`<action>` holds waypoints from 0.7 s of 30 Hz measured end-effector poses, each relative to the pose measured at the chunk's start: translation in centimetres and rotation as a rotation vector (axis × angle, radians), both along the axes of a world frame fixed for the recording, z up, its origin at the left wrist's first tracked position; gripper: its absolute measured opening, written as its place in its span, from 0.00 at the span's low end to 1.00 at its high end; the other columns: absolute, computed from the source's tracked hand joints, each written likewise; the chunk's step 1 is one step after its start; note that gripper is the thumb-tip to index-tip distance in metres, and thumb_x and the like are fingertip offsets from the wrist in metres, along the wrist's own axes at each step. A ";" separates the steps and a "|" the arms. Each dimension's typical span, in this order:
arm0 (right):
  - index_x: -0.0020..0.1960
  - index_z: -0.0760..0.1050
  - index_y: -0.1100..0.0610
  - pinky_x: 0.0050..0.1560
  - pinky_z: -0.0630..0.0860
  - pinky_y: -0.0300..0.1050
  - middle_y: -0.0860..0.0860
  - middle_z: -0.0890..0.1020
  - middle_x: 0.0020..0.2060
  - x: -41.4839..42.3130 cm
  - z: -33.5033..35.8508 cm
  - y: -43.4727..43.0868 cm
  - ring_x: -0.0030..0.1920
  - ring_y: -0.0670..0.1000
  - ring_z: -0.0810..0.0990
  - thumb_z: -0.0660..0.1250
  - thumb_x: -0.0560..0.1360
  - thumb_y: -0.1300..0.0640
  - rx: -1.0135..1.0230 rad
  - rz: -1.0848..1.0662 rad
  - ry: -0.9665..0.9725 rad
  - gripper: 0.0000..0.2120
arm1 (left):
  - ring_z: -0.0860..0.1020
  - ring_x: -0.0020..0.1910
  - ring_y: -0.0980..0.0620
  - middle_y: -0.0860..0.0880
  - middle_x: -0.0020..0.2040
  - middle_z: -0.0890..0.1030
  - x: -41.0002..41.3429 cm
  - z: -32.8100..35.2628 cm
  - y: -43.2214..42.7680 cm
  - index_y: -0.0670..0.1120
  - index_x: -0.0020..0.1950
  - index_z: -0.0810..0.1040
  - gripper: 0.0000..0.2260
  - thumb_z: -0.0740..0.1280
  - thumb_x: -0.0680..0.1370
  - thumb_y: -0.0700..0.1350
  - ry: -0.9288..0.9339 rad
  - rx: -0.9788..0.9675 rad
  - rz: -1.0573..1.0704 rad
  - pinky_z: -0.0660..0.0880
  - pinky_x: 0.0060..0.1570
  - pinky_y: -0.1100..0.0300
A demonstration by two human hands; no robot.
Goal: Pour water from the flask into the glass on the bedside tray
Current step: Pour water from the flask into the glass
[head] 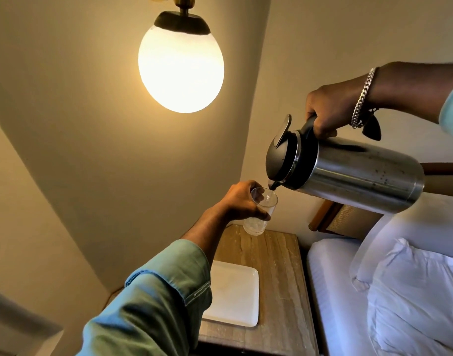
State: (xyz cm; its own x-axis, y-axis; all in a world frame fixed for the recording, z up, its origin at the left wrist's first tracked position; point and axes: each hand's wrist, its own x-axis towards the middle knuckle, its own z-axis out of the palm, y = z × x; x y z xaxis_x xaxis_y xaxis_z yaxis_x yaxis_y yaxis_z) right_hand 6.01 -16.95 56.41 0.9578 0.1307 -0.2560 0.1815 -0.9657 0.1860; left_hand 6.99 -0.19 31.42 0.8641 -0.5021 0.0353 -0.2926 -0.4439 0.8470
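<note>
My right hand (pixel 330 111) grips the black handle of a steel flask (pixel 353 173), which is tipped nearly level with its dark spout over the glass. A thin stream of water runs from the spout into the clear glass (pixel 261 214). My left hand (pixel 243 201) holds that glass in the air above the back of the bedside table, and some water shows in its bottom. The white rectangular tray (pixel 235 296) lies flat on the table below, partly hidden by my left sleeve, with nothing standing on its visible part.
The tray rests on a wooden bedside table (pixel 279 278) against the wall. A lit globe lamp (pixel 180 65) hangs close above to the left. A bed with white pillows (pixel 405 278) and a wooden headboard (pixel 343 219) sits to the right.
</note>
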 end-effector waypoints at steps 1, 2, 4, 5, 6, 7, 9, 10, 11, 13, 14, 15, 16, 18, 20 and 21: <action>0.23 0.77 0.57 0.27 0.66 0.40 0.46 0.72 0.16 0.1 0.1 0.1 0.25 0.50 0.70 0.71 0.59 0.66 -0.006 0.004 -0.001 0.08 | 0.77 0.51 0.53 0.49 0.56 0.79 0.0 0.0 0.0 0.47 0.61 0.73 0.31 0.79 0.61 0.48 0.000 -0.004 0.003 0.73 0.47 0.66; 0.23 0.76 0.57 0.27 0.66 0.41 0.46 0.72 0.16 0.1 0.2 0.2 0.25 0.50 0.70 0.71 0.59 0.66 -0.009 0.008 0.001 0.09 | 0.77 0.51 0.53 0.50 0.55 0.78 0.0 0.0 0.0 0.47 0.60 0.73 0.31 0.79 0.61 0.48 -0.002 -0.007 0.007 0.73 0.46 0.67; 0.23 0.76 0.57 0.27 0.66 0.41 0.47 0.72 0.17 0.2 0.4 0.4 0.25 0.50 0.70 0.71 0.59 0.66 -0.009 0.010 0.006 0.09 | 0.76 0.52 0.53 0.50 0.55 0.78 0.1 -0.1 0.0 0.47 0.61 0.73 0.31 0.79 0.61 0.48 -0.006 -0.011 0.011 0.72 0.46 0.67; 0.23 0.76 0.57 0.27 0.67 0.41 0.48 0.73 0.17 0.3 0.4 0.6 0.26 0.50 0.70 0.71 0.59 0.66 -0.009 0.010 0.010 0.10 | 0.76 0.52 0.53 0.49 0.56 0.78 0.1 -0.1 0.0 0.47 0.61 0.73 0.31 0.79 0.61 0.48 -0.005 -0.014 0.011 0.72 0.46 0.67; 0.23 0.76 0.57 0.28 0.67 0.42 0.48 0.73 0.18 0.3 0.5 0.7 0.26 0.51 0.70 0.71 0.59 0.66 -0.010 0.009 0.018 0.10 | 0.76 0.53 0.53 0.49 0.56 0.78 0.2 -0.1 -0.1 0.47 0.61 0.73 0.31 0.79 0.61 0.48 -0.003 -0.016 0.010 0.72 0.47 0.66; 0.23 0.76 0.57 0.28 0.67 0.42 0.48 0.73 0.18 0.4 0.6 0.8 0.27 0.51 0.71 0.71 0.60 0.66 -0.012 0.009 0.026 0.10 | 0.76 0.53 0.53 0.49 0.56 0.77 0.2 -0.1 0.0 0.47 0.61 0.73 0.31 0.79 0.61 0.48 0.000 -0.017 0.009 0.72 0.48 0.65; 0.22 0.76 0.57 0.28 0.67 0.42 0.46 0.73 0.16 0.4 0.7 1.0 0.26 0.50 0.70 0.70 0.61 0.65 -0.021 0.011 0.034 0.10 | 0.76 0.52 0.53 0.50 0.56 0.77 0.2 -0.1 0.0 0.47 0.61 0.73 0.31 0.79 0.61 0.48 0.005 -0.022 0.005 0.72 0.49 0.64; 0.22 0.76 0.56 0.28 0.66 0.41 0.46 0.72 0.15 0.4 0.7 1.2 0.26 0.50 0.70 0.70 0.61 0.65 -0.026 0.014 0.034 0.11 | 0.76 0.52 0.54 0.49 0.56 0.78 0.2 -0.2 0.0 0.47 0.61 0.73 0.31 0.79 0.61 0.48 0.009 -0.025 0.002 0.72 0.49 0.65; 0.22 0.76 0.56 0.28 0.66 0.41 0.46 0.72 0.15 0.4 0.6 1.2 0.26 0.50 0.70 0.70 0.62 0.65 -0.030 0.014 0.038 0.11 | 0.76 0.52 0.54 0.49 0.56 0.78 0.2 -0.3 0.0 0.47 0.61 0.73 0.31 0.79 0.61 0.48 0.015 -0.030 0.001 0.73 0.49 0.65; 0.23 0.76 0.56 0.28 0.66 0.41 0.45 0.72 0.14 0.4 0.7 1.3 0.26 0.49 0.70 0.70 0.63 0.65 -0.034 0.015 0.042 0.12 | 0.76 0.51 0.54 0.51 0.54 0.78 0.1 -0.5 0.1 0.47 0.61 0.73 0.31 0.79 0.61 0.48 0.021 -0.033 0.002 0.73 0.48 0.65; 0.22 0.76 0.56 0.28 0.66 0.41 0.45 0.72 0.15 0.3 0.7 1.3 0.26 0.49 0.70 0.70 0.63 0.65 -0.033 0.015 0.044 0.12 | 0.77 0.50 0.54 0.52 0.53 0.77 0.0 -0.5 0.1 0.47 0.61 0.73 0.31 0.79 0.61 0.48 0.020 -0.030 0.000 0.73 0.48 0.65; 0.22 0.76 0.56 0.28 0.66 0.42 0.45 0.72 0.14 0.4 0.6 1.3 0.26 0.49 0.70 0.70 0.63 0.65 -0.030 0.015 0.048 0.13 | 0.76 0.50 0.54 0.53 0.52 0.77 0.0 -0.6 0.1 0.48 0.61 0.73 0.31 0.79 0.61 0.48 0.018 -0.027 -0.003 0.72 0.47 0.65; 0.22 0.76 0.56 0.27 0.66 0.42 0.45 0.72 0.14 0.4 0.6 1.4 0.26 0.49 0.70 0.70 0.63 0.65 -0.027 0.017 0.053 0.13 | 0.76 0.50 0.54 0.53 0.52 0.76 0.0 -0.7 0.1 0.48 0.61 0.73 0.31 0.79 0.60 0.48 0.018 -0.026 -0.004 0.72 0.47 0.66; 0.21 0.76 0.56 0.27 0.66 0.42 0.46 0.72 0.14 0.5 0.4 1.4 0.26 0.49 0.70 0.70 0.63 0.65 -0.031 0.021 0.056 0.13 | 0.76 0.50 0.55 0.54 0.52 0.76 -0.1 -0.8 0.1 0.48 0.60 0.73 0.31 0.79 0.60 0.48 0.022 -0.027 -0.005 0.72 0.46 0.66; 0.22 0.76 0.56 0.27 0.66 0.42 0.46 0.73 0.15 0.5 0.2 1.3 0.26 0.49 0.70 0.69 0.64 0.65 -0.036 0.023 0.061 0.13 | 0.76 0.50 0.55 0.53 0.52 0.76 -0.1 -0.9 0.0 0.48 0.61 0.73 0.31 0.79 0.60 0.48 0.023 -0.027 -0.005 0.72 0.47 0.65; 0.23 0.77 0.56 0.28 0.67 0.42 0.46 0.74 0.16 0.5 0.1 1.3 0.26 0.49 0.71 0.69 0.64 0.64 -0.037 0.025 0.063 0.12 | 0.76 0.50 0.54 0.53 0.52 0.77 -0.1 -0.8 0.1 0.48 0.61 0.73 0.31 0.79 0.60 0.48 0.020 -0.025 -0.005 0.73 0.47 0.65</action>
State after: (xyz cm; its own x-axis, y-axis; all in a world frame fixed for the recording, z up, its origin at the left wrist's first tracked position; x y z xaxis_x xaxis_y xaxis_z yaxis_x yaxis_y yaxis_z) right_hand 6.55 -15.66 56.52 0.9362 0.1436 -0.3207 0.2177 -0.9534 0.2087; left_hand 6.88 -0.13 30.60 0.8621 -0.5058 0.0305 -0.2777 -0.4214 0.8633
